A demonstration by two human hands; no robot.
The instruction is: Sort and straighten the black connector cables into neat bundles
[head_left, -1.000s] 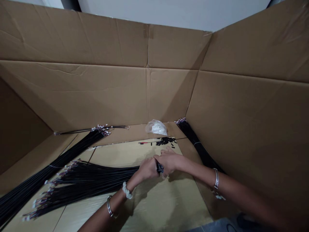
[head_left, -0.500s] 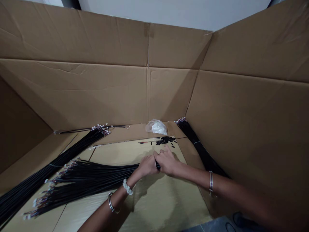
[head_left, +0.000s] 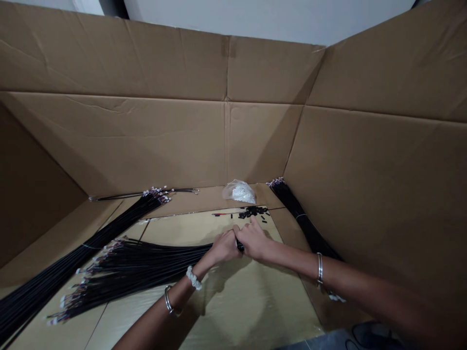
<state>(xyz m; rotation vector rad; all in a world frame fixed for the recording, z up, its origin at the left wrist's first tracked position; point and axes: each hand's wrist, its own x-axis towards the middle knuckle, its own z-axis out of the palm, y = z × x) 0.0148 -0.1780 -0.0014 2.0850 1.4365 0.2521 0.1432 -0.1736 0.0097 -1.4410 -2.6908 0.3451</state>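
My left hand (head_left: 225,246) is closed around a bundle of black cables (head_left: 164,262). Right against it, my right hand (head_left: 252,239) grips the same bundle, its thumb side touching the left hand. Between the two fists a short dark stretch of the cables shows. To the left the cables fan out into two groups, ending in white connectors (head_left: 82,284) with coloured wires. Most of the part beyond my right hand is hidden. Small white ends (head_left: 336,297) peek out beneath my right forearm.
Black sleeve-like pieces (head_left: 251,212) lie scattered beyond my hands, near a thin red-and-black tool (head_left: 221,214). Behind them sits a clear bag of white parts (head_left: 242,193). Tied cable bundles lie left (head_left: 98,238) and right (head_left: 302,218). Cardboard walls (head_left: 164,131) enclose the work surface.
The whole view has shifted slightly to the left, so things appear a little further right. Both hands keep their hold on the cables. White ends beneath my right forearm now show more clearly.
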